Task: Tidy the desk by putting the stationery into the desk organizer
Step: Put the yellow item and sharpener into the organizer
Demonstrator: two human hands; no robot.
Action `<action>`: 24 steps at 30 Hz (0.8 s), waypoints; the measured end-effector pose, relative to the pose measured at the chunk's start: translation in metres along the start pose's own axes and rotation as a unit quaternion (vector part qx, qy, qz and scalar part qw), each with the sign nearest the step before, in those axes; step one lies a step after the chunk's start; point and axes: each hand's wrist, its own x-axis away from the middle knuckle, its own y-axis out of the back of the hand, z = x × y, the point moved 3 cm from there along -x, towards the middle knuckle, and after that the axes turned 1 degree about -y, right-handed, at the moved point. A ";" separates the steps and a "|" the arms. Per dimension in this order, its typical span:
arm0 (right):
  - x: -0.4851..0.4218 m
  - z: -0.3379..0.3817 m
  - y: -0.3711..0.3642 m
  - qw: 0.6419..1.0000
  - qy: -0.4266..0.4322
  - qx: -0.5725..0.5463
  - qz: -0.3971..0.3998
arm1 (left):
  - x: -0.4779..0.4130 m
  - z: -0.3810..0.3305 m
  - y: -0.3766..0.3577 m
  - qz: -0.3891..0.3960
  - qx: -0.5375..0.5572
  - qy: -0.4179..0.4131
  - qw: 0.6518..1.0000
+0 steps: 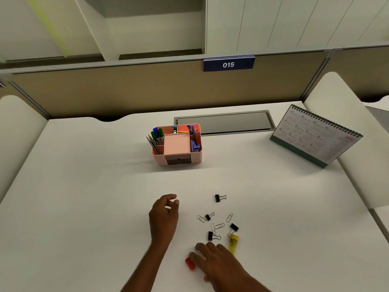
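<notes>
Near the table's front edge my right hand (212, 260) spreads flat beside the small, light, rigid red marker (190, 263), best pinched mid-barrel, while my left hand (165, 209) curls loosely, holding nothing visible.

Two bare forearms enter from the near edge of the view. No sleeve, cuff, glove, watch, ring or band shows on either arm as far as visible. Left hand (165, 209): bare, fingers and thumb distinct, nails too small to judge. Right hand (212, 260): bare, back of hand toward camera, edges slightly blurred. No clothing is visible anywhere in the frame.
</notes>
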 end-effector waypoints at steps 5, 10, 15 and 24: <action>0.026 -0.019 0.006 0.996 -0.086 -0.001 -0.039 | 0.021 0.002 -0.009 0.041 0.009 0.010 0.999; 0.050 -0.041 -0.004 0.977 -0.209 -0.009 -0.045 | 0.036 0.006 -0.014 0.065 0.010 0.021 0.998; 0.053 -0.041 -0.010 0.967 -0.231 -0.067 -0.083 | 0.046 0.005 -0.021 0.092 0.021 0.029 0.995; 0.047 -0.033 0.012 0.947 -0.180 -0.142 -0.223 | 0.068 -0.008 -0.029 0.249 0.041 0.101 0.962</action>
